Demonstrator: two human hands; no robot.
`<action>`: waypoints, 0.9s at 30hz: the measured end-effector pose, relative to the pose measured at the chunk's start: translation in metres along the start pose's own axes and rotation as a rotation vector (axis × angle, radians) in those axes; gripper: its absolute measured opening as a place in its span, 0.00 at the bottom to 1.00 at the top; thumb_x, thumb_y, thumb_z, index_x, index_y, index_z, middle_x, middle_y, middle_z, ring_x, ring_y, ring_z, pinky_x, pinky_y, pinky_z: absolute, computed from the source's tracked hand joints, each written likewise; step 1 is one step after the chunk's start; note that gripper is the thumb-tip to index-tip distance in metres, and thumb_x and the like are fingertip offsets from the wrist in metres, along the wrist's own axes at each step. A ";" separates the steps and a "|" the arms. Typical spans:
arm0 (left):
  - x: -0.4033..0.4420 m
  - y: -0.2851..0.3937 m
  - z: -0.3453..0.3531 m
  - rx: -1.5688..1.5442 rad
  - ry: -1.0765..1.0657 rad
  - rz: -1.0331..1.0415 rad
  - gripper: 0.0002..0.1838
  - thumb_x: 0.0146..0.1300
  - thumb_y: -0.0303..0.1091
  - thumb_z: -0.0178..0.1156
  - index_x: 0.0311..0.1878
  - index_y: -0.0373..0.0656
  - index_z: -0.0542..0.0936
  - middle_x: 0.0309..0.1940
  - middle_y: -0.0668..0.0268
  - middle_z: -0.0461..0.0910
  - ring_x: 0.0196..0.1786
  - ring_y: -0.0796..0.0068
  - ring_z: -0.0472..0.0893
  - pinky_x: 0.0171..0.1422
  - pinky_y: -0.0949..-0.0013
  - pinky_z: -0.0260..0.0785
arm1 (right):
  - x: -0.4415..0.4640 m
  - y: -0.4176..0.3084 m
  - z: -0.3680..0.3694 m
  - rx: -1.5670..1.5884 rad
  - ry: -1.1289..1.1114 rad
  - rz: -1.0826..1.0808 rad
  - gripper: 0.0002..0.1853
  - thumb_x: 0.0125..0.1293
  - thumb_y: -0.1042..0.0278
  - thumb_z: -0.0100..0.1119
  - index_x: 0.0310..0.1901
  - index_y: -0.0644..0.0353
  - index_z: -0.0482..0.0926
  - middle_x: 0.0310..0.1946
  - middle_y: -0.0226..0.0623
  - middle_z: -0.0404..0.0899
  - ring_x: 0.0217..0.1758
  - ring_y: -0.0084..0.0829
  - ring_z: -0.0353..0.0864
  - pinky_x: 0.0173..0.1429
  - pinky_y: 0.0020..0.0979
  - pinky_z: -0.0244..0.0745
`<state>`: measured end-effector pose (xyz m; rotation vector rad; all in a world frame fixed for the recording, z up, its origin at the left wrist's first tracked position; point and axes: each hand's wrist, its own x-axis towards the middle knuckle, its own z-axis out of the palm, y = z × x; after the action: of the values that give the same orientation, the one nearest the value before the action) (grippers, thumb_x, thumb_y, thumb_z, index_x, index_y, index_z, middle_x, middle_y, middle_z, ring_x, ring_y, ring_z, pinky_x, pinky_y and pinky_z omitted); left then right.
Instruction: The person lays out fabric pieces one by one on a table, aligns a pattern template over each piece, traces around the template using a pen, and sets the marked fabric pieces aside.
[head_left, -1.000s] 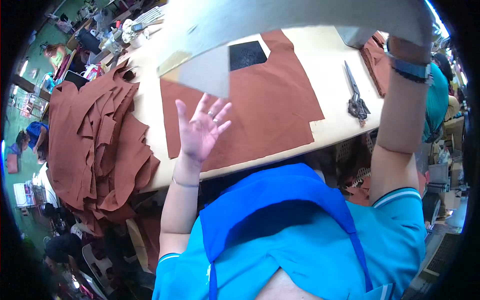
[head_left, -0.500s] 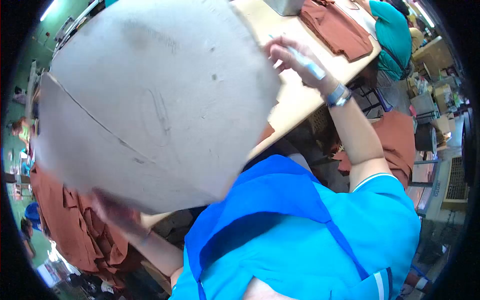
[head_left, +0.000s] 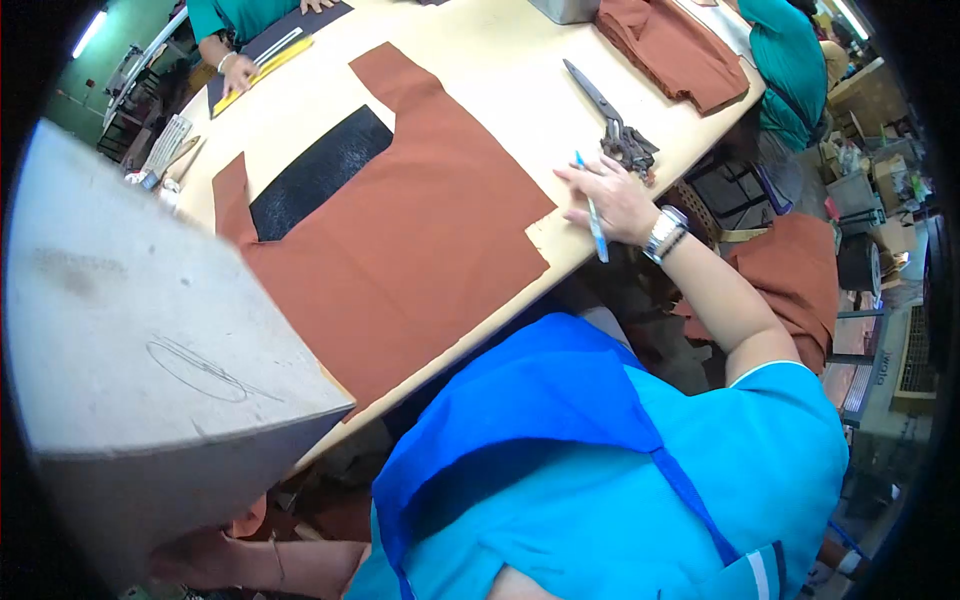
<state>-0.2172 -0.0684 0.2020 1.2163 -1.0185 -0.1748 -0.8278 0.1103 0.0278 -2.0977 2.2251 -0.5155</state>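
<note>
My left hand (head_left: 190, 558), dim at the lower left, grips the bottom edge of a large grey sheet (head_left: 150, 300); its fingers are partly hidden. The sheet is bent along its lower part, has a pencil scribble on it, and overlaps the left of the table. My right hand (head_left: 615, 205) holds a light-blue pen (head_left: 594, 222) over the table's near edge. Just beyond that hand lie large scissors (head_left: 600, 98) with dark wrapped handles. A rust-brown cut piece of material (head_left: 390, 240) lies flat, with a black textured piece (head_left: 325, 170) by its notch.
Across the pale table (head_left: 480, 70), a co-worker's hand (head_left: 238, 73) rests by a yellow ruler (head_left: 265, 75) on dark material. Brushes (head_left: 180, 160) lie at the left edge. Folded brown material (head_left: 675, 50) sits at the upper right, near another person (head_left: 785, 75).
The grey sheet has swung left and down with my left hand, uncovering the brown piece, the black piece and the scissors. My right hand has lowered toward the table edge, still with the pen.
</note>
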 end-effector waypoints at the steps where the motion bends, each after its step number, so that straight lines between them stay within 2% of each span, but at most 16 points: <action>1: 0.023 -0.028 -0.035 0.269 -0.036 0.212 0.26 0.73 0.48 0.47 0.63 0.37 0.68 0.63 0.53 0.69 0.66 0.54 0.68 0.72 0.51 0.59 | -0.008 0.001 -0.001 -0.045 0.026 -0.045 0.33 0.65 0.44 0.59 0.63 0.61 0.71 0.41 0.36 0.82 0.59 0.41 0.75 0.67 0.46 0.62; 3: 0.060 -0.067 -0.094 0.929 0.017 0.685 0.25 0.73 0.48 0.48 0.61 0.37 0.69 0.61 0.54 0.71 0.64 0.55 0.70 0.71 0.52 0.61 | -0.007 0.005 0.003 -0.134 0.095 -0.135 0.34 0.65 0.43 0.58 0.64 0.60 0.71 0.42 0.38 0.82 0.59 0.41 0.74 0.68 0.48 0.61; 5: 0.066 -0.070 -0.098 0.701 0.022 0.672 0.24 0.73 0.47 0.48 0.60 0.37 0.71 0.58 0.55 0.73 0.62 0.57 0.72 0.70 0.53 0.63 | 0.012 0.002 0.001 -0.031 -0.027 0.007 0.35 0.65 0.43 0.58 0.65 0.60 0.69 0.42 0.38 0.81 0.62 0.42 0.73 0.70 0.48 0.59; 6: 0.063 -0.065 -0.081 -0.072 -0.047 0.277 0.24 0.73 0.47 0.48 0.59 0.36 0.71 0.57 0.56 0.74 0.61 0.57 0.72 0.69 0.54 0.64 | 0.025 0.000 -0.001 0.019 -0.087 0.077 0.35 0.65 0.43 0.58 0.65 0.60 0.69 0.43 0.38 0.81 0.63 0.42 0.73 0.71 0.48 0.58; 7: 0.059 -0.058 -0.064 -0.277 -0.105 0.115 0.24 0.72 0.47 0.49 0.60 0.36 0.71 0.56 0.56 0.75 0.61 0.59 0.72 0.68 0.55 0.64 | 0.041 -0.002 -0.001 -0.047 -0.113 0.106 0.36 0.67 0.42 0.57 0.68 0.60 0.66 0.50 0.41 0.80 0.67 0.42 0.70 0.74 0.46 0.56; 8: 0.055 -0.052 -0.047 -0.481 -0.128 -0.056 0.24 0.72 0.47 0.50 0.60 0.36 0.71 0.56 0.57 0.75 0.61 0.60 0.73 0.68 0.56 0.65 | 0.060 -0.006 0.000 0.158 -0.033 0.122 0.36 0.68 0.41 0.55 0.68 0.60 0.66 0.53 0.43 0.79 0.68 0.41 0.69 0.75 0.45 0.55; 12: 0.006 -0.023 0.016 0.938 -0.149 0.256 0.29 0.69 0.45 0.56 0.66 0.38 0.67 0.60 0.60 0.73 0.63 0.67 0.71 0.69 0.61 0.64 | 0.129 -0.058 -0.016 1.011 0.230 0.058 0.40 0.68 0.38 0.55 0.69 0.63 0.65 0.64 0.50 0.71 0.72 0.39 0.64 0.76 0.41 0.56; 13: 0.015 -0.062 0.007 0.909 -0.189 0.327 0.28 0.69 0.44 0.56 0.66 0.38 0.67 0.59 0.59 0.73 0.62 0.67 0.73 0.67 0.61 0.65 | 0.139 -0.071 -0.021 1.234 0.279 0.008 0.42 0.67 0.36 0.56 0.69 0.65 0.64 0.66 0.51 0.69 0.73 0.39 0.63 0.76 0.41 0.57; 14: 0.024 -0.101 -0.002 0.879 -0.231 0.396 0.27 0.69 0.43 0.57 0.65 0.38 0.67 0.59 0.59 0.74 0.60 0.67 0.74 0.66 0.61 0.66 | 0.144 -0.072 -0.022 1.237 0.189 0.029 0.43 0.65 0.36 0.58 0.69 0.65 0.63 0.67 0.49 0.68 0.73 0.38 0.63 0.76 0.40 0.57; 16: 0.022 -0.134 0.007 0.026 -0.472 0.165 0.25 0.71 0.42 0.56 0.65 0.39 0.67 0.58 0.57 0.75 0.58 0.66 0.76 0.64 0.59 0.69 | 0.150 -0.067 -0.024 1.232 0.006 0.073 0.46 0.62 0.36 0.62 0.70 0.66 0.62 0.69 0.45 0.65 0.73 0.37 0.62 0.75 0.38 0.57; 17: -0.014 -0.092 0.049 -0.407 -0.608 -0.136 0.27 0.71 0.42 0.56 0.67 0.39 0.65 0.59 0.57 0.75 0.59 0.67 0.76 0.64 0.59 0.69 | 0.148 -0.065 -0.023 1.278 -0.033 0.108 0.47 0.61 0.40 0.66 0.70 0.68 0.60 0.67 0.45 0.67 0.72 0.36 0.63 0.75 0.38 0.58; 19: -0.037 -0.096 0.075 -0.543 -0.756 -0.402 0.29 0.71 0.40 0.57 0.70 0.38 0.62 0.61 0.56 0.73 0.61 0.66 0.74 0.66 0.59 0.68 | 0.139 -0.056 -0.030 1.175 -0.030 0.210 0.45 0.61 0.44 0.67 0.70 0.67 0.60 0.65 0.44 0.68 0.71 0.36 0.64 0.75 0.37 0.57; 21: -0.063 -0.097 0.098 -0.519 -0.737 -0.530 0.29 0.69 0.28 0.58 0.71 0.39 0.62 0.63 0.58 0.71 0.63 0.69 0.72 0.69 0.62 0.64 | 0.127 -0.054 -0.027 1.161 0.082 0.313 0.41 0.62 0.49 0.68 0.68 0.67 0.63 0.62 0.44 0.71 0.68 0.35 0.67 0.73 0.35 0.60; 23: -0.089 -0.092 0.117 -0.373 -0.860 -0.418 0.28 0.68 0.25 0.57 0.69 0.35 0.61 0.61 0.59 0.73 0.62 0.71 0.73 0.68 0.65 0.64 | 0.115 -0.044 -0.016 1.146 0.170 0.319 0.32 0.62 0.58 0.70 0.62 0.68 0.70 0.54 0.40 0.76 0.56 0.29 0.75 0.63 0.28 0.68; 24: -0.102 -0.100 0.122 -0.327 -0.859 -0.472 0.28 0.67 0.24 0.58 0.68 0.33 0.62 0.60 0.58 0.73 0.61 0.72 0.74 0.67 0.68 0.65 | 0.107 -0.025 0.013 0.944 0.177 0.423 0.28 0.61 0.61 0.71 0.58 0.67 0.74 0.46 0.35 0.79 0.49 0.25 0.77 0.58 0.25 0.70; 27: -0.114 -0.138 0.122 -0.108 -0.953 -0.551 0.27 0.65 0.23 0.60 0.66 0.32 0.64 0.55 0.59 0.77 0.57 0.75 0.76 0.63 0.72 0.68 | 0.096 -0.035 0.034 0.929 0.088 0.483 0.34 0.56 0.60 0.76 0.60 0.70 0.73 0.43 0.37 0.78 0.46 0.25 0.77 0.52 0.27 0.74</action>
<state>-0.3170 -0.1376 0.0222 1.3005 -1.4145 -1.3180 -0.7930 0.0084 0.0237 -1.0581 1.8452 -1.2731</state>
